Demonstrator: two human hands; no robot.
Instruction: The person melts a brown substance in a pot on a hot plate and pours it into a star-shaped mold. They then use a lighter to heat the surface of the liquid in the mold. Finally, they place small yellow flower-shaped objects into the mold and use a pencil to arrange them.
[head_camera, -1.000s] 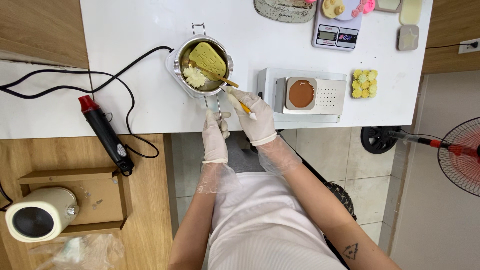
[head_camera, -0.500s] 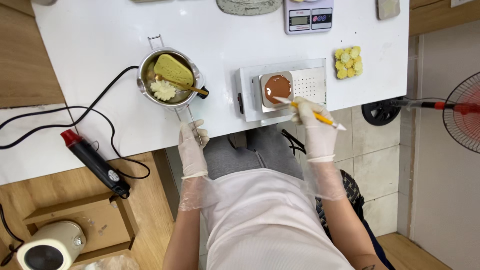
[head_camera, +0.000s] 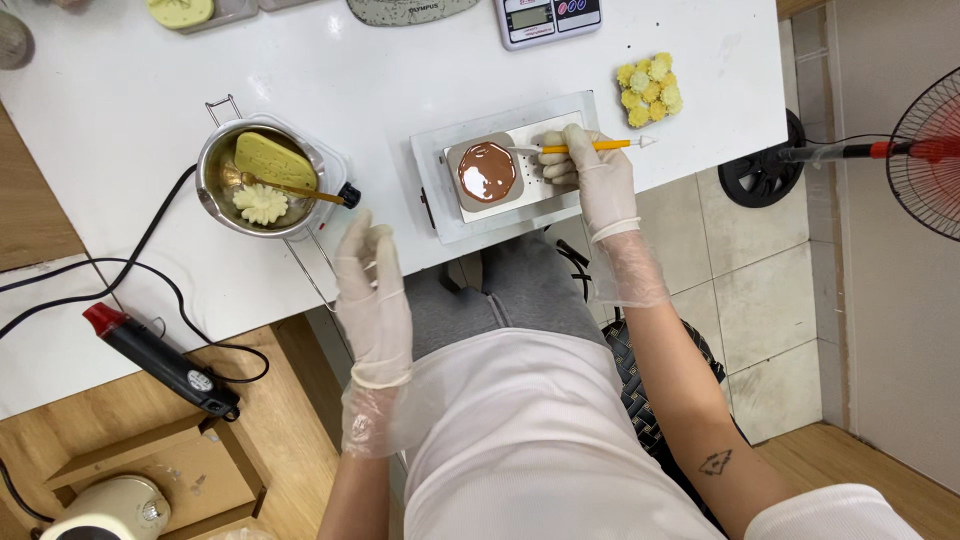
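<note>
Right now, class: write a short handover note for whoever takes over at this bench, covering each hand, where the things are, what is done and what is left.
Right hand: gloved, grip closed on a yellow-handled tool, its tip over the brown-filled mould on the white scale.
Left hand: gloved, open, resting at the table edge, holding nothing.
Metal pot, left of the scale: yellow block, flower piece, spoon.
Done: mould holds brown liquid; yellow flower pieces lie further right.
Left: pot contents remain unmelted.
</note>
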